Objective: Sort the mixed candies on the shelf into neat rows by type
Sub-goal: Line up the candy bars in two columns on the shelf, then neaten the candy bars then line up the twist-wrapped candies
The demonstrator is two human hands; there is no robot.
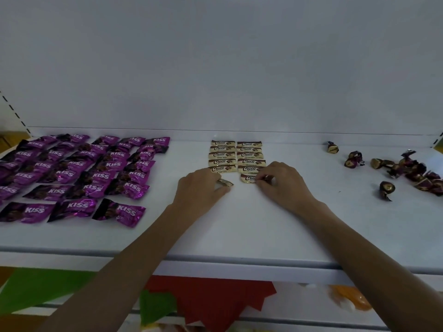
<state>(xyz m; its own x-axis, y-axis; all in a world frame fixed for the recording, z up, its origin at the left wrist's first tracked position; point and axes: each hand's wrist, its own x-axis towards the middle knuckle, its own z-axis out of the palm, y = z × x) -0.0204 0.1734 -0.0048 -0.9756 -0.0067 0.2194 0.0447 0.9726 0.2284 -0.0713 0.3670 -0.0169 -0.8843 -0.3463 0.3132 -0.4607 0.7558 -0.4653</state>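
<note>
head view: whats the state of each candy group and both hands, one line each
purple Kiss candies, lying in rows on the left of the shelf
Choco columns, two neat columns side by side
near left bar, tilted, gripped by left hand
near right bar, below the right column, pinched by right hand
dark twist candies, loose and scattered at right, unsorted

FREE: you can pass over bare shelf point(239, 231) along the front and either side of the middle | BLOCKED LEFT: purple KISS candies point(72, 173) in rows | CENTRE BACK: Choco bars point(236, 155), two columns | RIGHT: dark twisted candies point(407, 168) scattered loose
</note>
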